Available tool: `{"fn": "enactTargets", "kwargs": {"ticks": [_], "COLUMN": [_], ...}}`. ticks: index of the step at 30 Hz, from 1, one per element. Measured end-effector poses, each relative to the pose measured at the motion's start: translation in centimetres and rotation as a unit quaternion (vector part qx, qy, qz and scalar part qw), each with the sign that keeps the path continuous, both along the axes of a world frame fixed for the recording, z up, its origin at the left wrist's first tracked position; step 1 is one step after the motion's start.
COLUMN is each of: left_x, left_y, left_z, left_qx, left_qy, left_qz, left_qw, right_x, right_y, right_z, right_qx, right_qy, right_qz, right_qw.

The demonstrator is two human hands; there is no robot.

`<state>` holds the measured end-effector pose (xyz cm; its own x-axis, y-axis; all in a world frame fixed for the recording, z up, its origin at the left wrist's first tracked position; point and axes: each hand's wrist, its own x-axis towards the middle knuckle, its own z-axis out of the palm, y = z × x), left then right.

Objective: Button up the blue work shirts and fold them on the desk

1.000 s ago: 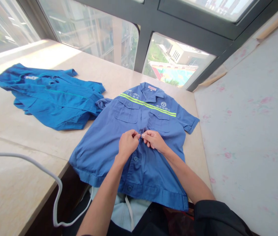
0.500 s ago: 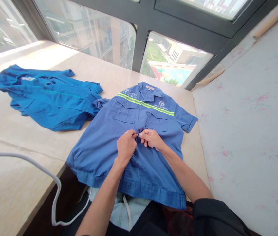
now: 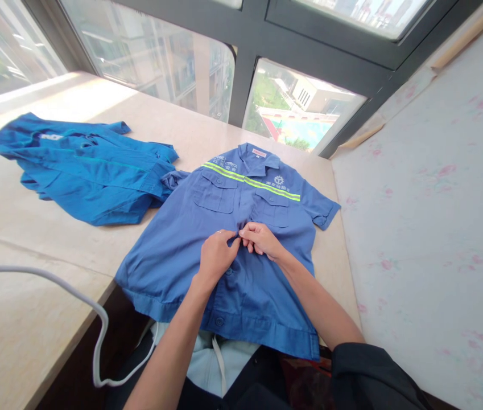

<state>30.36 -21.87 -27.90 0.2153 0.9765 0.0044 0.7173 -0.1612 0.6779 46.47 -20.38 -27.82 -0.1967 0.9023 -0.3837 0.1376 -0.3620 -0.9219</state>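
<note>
A blue short-sleeved work shirt (image 3: 181,245) with a yellow-green reflective stripe across the chest lies flat, front up, on the beige stone counter (image 3: 32,239). Its hem hangs over the counter's near edge. My left hand (image 3: 214,256) and my right hand (image 3: 259,239) meet at the shirt's button placket, just below the chest pockets. Both pinch the placket fabric with closed fingers, fingertips touching each other. Buttons lower on the placket are fastened.
A second, brighter blue shirt (image 3: 83,171) lies crumpled at the left of the counter. A white cable (image 3: 96,319) loops over the counter's near edge. Large windows (image 3: 160,57) run behind. A pale floral surface (image 3: 429,216) fills the right.
Both hands have stayed pinched together on the placket, edging slightly up the shirt. The view has shifted a little.
</note>
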Motion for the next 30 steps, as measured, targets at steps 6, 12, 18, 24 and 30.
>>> {"fn": "enactTargets", "kwargs": {"ticks": [6, 12, 18, 24, 30], "left_x": [-0.5, -0.3, -0.4, -0.9, -1.5], "left_y": [0.4, 0.4, 0.6, 0.9, 1.1], "left_z": [0.1, 0.0, 0.2, -0.3, -0.8], "left_qx": [0.006, -0.001, -0.003, 0.001, 0.016], "left_qy": [0.033, 0.020, 0.014, 0.004, 0.004], "left_qz": [-0.038, -0.012, -0.003, -0.031, -0.077], "left_qw": [0.999, 1.000, 1.000, 1.000, 0.997], "right_x": [0.3, 0.4, 0.6, 0.8, 0.6], "right_y": [0.0, -0.1, 0.0, 0.2, -0.1], "right_z": [-0.3, -0.2, 0.4, 0.9, 0.5], "right_qx": [0.009, 0.006, -0.010, -0.028, -0.008], "right_qy": [-0.006, -0.011, -0.008, -0.019, -0.018], "right_qz": [0.017, 0.016, 0.035, 0.056, 0.034], "right_qw": [1.000, 1.000, 0.999, 0.998, 0.999]}}
